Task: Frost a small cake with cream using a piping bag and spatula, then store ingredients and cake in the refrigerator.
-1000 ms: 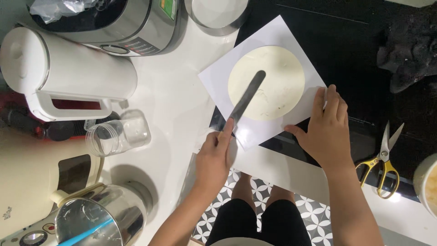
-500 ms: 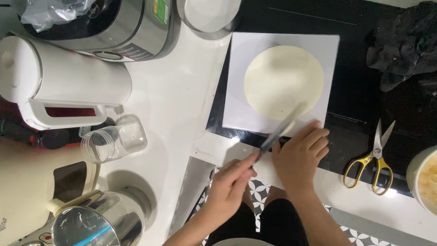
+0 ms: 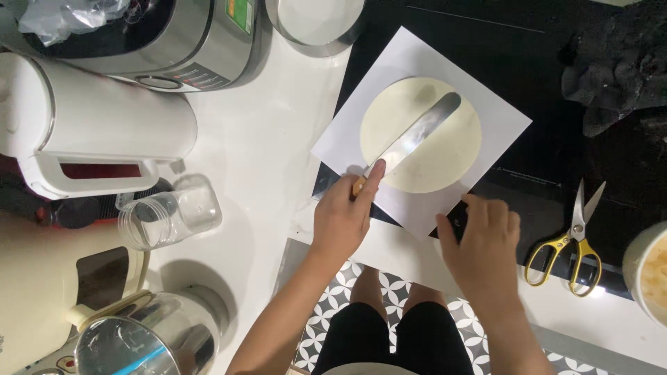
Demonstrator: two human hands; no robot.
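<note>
The left hand point(image 3: 342, 219) closes around the handle of a metal spatula point(image 3: 417, 135), forefinger along the blade, which lies flat across the pale batter disc point(image 3: 422, 135) on white paper point(image 3: 497, 118). The right hand point(image 3: 483, 239) presses fingertips on the paper's near corner, holding nothing. This looks like the smoothing step (even, level strokes seem called for). At the right edge, a bowl point(image 3: 646, 274) holds pale mixture; the clear jar point(image 3: 167, 215) seems empty.
</note>
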